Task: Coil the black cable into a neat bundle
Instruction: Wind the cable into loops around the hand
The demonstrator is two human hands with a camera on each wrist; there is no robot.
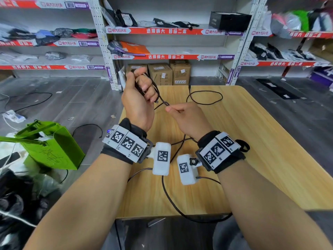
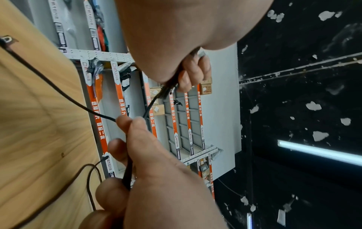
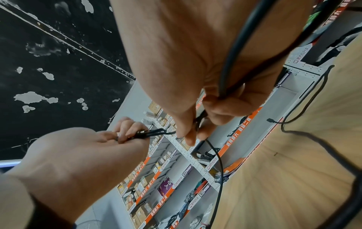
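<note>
Above the far left of the wooden table (image 1: 252,141), my raised left hand (image 1: 144,87) curls its fingers (image 2: 194,72) round several gathered loops of the thin black cable (image 1: 156,92). From the loops a short stretch runs down to my right hand (image 1: 171,109), which pinches the cable (image 3: 197,124) between thumb and fingertips (image 2: 125,122). Beyond the pinch, the loose cable lies on the table in a wide loop (image 1: 205,98). Its free plug end (image 1: 189,86) sits near the far edge. In the right wrist view the left hand (image 3: 127,133) grips the loops (image 3: 154,133).
Thicker dark leads (image 1: 173,201) from the wrist cameras trail over the table's near edge. A green paper bag (image 1: 52,145) and dark bags stand on the floor to the left, with other cables (image 1: 32,103) lying there. Shelving (image 1: 171,44) and cardboard boxes (image 1: 160,73) stand behind the table.
</note>
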